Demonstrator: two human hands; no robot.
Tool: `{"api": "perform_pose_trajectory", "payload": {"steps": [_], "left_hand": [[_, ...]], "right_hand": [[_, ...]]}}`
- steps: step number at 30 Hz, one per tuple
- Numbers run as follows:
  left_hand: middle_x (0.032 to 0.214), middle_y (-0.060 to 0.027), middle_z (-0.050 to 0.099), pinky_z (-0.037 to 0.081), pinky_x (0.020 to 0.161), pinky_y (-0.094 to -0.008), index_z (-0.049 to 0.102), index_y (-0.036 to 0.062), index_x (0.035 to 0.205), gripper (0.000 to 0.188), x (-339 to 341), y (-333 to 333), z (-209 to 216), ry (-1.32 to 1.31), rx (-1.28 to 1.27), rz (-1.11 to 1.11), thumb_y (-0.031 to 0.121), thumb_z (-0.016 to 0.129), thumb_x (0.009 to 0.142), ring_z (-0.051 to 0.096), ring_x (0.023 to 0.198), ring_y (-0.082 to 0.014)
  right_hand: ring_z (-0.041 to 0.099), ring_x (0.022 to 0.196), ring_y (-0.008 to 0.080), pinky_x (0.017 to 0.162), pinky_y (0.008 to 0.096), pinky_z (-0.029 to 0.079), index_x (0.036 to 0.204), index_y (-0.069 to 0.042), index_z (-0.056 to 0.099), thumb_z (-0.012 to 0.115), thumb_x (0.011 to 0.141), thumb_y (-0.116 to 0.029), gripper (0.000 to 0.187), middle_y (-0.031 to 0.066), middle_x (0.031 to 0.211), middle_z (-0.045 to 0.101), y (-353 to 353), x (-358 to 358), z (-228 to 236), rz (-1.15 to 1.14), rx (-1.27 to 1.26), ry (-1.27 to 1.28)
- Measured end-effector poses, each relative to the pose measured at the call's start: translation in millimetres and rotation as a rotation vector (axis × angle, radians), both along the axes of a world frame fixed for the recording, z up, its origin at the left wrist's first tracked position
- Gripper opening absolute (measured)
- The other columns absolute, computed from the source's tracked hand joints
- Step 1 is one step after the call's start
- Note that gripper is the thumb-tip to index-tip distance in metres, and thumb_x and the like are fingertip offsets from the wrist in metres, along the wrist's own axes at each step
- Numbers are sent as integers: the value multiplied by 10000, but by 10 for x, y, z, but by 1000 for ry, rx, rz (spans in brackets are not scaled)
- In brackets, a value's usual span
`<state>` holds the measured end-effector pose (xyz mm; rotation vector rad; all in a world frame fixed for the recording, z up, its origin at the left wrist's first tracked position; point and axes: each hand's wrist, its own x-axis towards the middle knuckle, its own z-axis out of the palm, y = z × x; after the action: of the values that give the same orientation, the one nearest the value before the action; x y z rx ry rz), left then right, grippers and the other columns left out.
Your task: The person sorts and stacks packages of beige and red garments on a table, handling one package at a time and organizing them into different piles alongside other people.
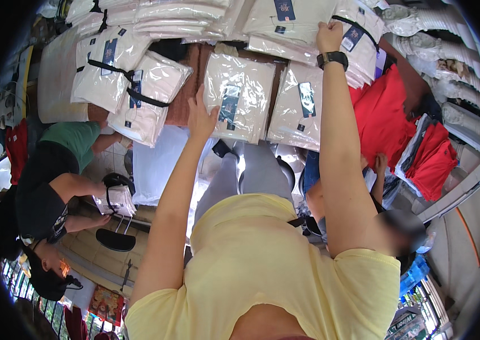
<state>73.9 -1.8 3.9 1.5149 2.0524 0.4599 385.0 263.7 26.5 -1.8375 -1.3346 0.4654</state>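
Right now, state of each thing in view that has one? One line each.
Left hand: open, at the left edge of the middle packet
Right hand: fingers curled at a strapped stack, grip unclear
Middle packet: wrapped in clear plastic
Left packets: wrapped, black strap across them
Watch: fastened on right wrist
Red cloth: rumpled
Far-left stack: held by a co-worker

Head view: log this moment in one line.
left hand: at left edge of clear-wrapped pack | right hand: by black-strapped bundle | nearby: red garments
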Motion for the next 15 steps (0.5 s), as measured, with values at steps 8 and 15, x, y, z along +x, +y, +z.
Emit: {"api": "perform_pose_trajectory", "payload": {"steps": [8,15], "left_hand": [[1259,-153,472,495,859,-413,369,2,1375,685,-322,355,399,-1842,-383,471,300,696,851,584,1072,-294],[1120,-157,632,462,892,-325,492,-20,1274,484,-299,-61,-280,-798,-32,71,150,666,855,610,1021,-229]], "right_hand": [[534,1109,225,893,312,497,1224,-87,327,565,797,145,542,143,1255,482,-1969,-386,825,195,-152,1074],[585,922,209,755,268,478,1378,-7,283,621,804,20,666,204,1237,507,-3026,-786,-559,246,-670,669]]}}
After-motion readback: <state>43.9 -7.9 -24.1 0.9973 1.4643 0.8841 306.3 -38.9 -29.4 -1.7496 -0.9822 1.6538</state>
